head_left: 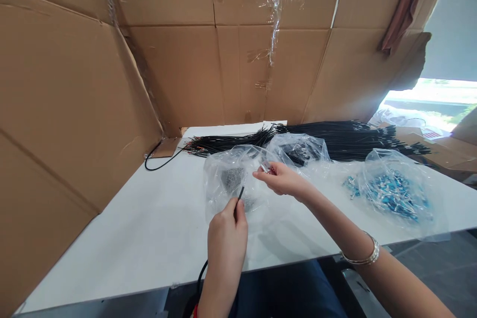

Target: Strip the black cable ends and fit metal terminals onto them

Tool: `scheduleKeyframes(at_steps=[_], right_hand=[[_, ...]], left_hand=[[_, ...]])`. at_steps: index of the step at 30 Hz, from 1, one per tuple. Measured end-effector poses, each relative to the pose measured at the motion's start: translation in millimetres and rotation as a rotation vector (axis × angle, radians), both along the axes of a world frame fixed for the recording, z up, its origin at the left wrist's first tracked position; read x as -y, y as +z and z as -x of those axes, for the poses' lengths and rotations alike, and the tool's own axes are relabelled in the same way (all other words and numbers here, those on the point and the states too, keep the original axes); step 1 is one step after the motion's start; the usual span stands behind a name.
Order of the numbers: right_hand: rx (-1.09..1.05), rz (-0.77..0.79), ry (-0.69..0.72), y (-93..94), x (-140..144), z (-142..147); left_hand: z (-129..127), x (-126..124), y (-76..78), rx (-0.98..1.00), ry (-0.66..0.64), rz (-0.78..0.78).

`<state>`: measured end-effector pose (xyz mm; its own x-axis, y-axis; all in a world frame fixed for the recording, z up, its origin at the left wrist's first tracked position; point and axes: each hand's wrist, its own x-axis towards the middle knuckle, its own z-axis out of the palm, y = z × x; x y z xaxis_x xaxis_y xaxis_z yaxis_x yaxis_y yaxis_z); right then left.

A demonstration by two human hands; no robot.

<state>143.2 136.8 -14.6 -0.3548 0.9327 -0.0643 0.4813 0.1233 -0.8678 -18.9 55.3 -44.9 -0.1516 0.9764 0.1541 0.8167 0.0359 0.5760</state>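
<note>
My left hand (pixel 227 231) is closed round a black cable (pixel 241 193), whose thin stripped-looking end points up and away from me. The rest of the cable trails down past my wrist below the table edge. To its right, my right hand (pixel 281 179) pinches a small shiny metal piece (pixel 265 166), too small to name exactly. The cable end and the metal piece are apart. Behind both hands lies a clear plastic bag (pixel 214 184) holding a heap of small grey parts (pixel 233 179).
Bundles of black cables (pixel 335 139) lie along the back. Another clear bag (pixel 309 146) sits before them. At right, a clear bag holds blue and silver pieces (pixel 398 194). Cardboard walls (pixel 167 69) enclose the white table (pixel 149 228) at left and back; a brown cloth (pixel 406 7) hangs there.
</note>
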Motion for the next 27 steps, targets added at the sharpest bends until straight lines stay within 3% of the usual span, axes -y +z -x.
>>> scheduleKeyframes(at_steps=[15, 27], right_hand=[[0.182, 0.151, 0.167, -21.6, -2, 23], [0.310, 0.384, 0.202, -19.5, -9, 30]], left_hand=[[0, 2, -0.1, 0.001, 0.069, -0.067], [-1, 3, -3.2, -0.173, 0.090, -0.028]])
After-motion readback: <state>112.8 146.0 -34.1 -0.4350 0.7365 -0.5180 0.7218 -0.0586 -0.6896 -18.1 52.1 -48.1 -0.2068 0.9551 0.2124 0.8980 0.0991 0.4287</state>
